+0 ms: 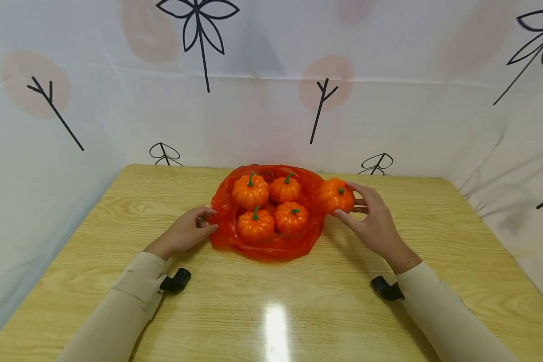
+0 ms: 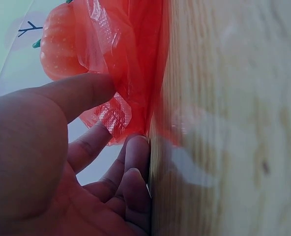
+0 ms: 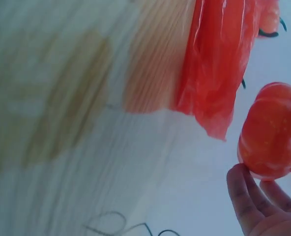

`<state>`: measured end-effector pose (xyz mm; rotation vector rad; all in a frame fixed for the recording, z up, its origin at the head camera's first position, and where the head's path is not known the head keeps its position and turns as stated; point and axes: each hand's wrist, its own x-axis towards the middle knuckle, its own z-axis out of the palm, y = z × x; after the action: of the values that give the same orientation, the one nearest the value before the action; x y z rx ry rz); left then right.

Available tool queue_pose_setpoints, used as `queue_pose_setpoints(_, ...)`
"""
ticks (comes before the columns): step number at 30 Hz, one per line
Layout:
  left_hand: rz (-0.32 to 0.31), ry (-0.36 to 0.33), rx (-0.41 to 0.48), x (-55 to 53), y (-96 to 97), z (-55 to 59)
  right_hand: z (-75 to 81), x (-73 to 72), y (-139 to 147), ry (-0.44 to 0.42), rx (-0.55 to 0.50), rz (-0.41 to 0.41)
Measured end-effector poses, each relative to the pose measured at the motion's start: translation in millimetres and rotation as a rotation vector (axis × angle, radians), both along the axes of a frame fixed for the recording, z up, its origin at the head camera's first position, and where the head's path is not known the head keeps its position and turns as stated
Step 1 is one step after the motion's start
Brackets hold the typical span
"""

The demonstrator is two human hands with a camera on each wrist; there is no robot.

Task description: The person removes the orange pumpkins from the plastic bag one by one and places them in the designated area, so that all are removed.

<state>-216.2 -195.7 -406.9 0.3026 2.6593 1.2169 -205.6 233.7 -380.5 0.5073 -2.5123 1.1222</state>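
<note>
A red plastic bag [image 1: 264, 254] stands with its mouth spread wide, holding several glossy orange pumpkins [image 1: 251, 192] with green stems. At its left side my left hand [image 1: 191, 231] grips the bag's edge, thumb on the film and fingertips close by. In the left wrist view, the thumb lies over the crinkled red film [image 2: 130, 59], with the other fingers curled beside it. My right hand [image 1: 373, 221] holds another orange pumpkin [image 1: 336, 196] between thumb and fingers at the bag's right rim. The right wrist view shows that pumpkin raised beside the bag.
The bag sits toward the back of a light wooden table [image 1: 271, 296]. Behind it hangs a white cloth [image 1: 262, 115] with black plant drawings, also closing in both sides. A black band piece [image 1: 176, 280] is at the left wrist, another [image 1: 386, 288] at the right.
</note>
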Motion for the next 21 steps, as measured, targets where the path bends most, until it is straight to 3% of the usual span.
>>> queue_pose_setpoints(13, 0.001, 0.019, 0.002, -1.6, -4.3, -3.9, -2.5, -7.0, 9, -0.178, 0.097, -0.041)
queue_pose_setpoints(21, -0.001, 0.02, 0.003, -0.8, -2.7, -2.7, -1.5, -6.7, 18, -0.235, 0.133, -0.062)
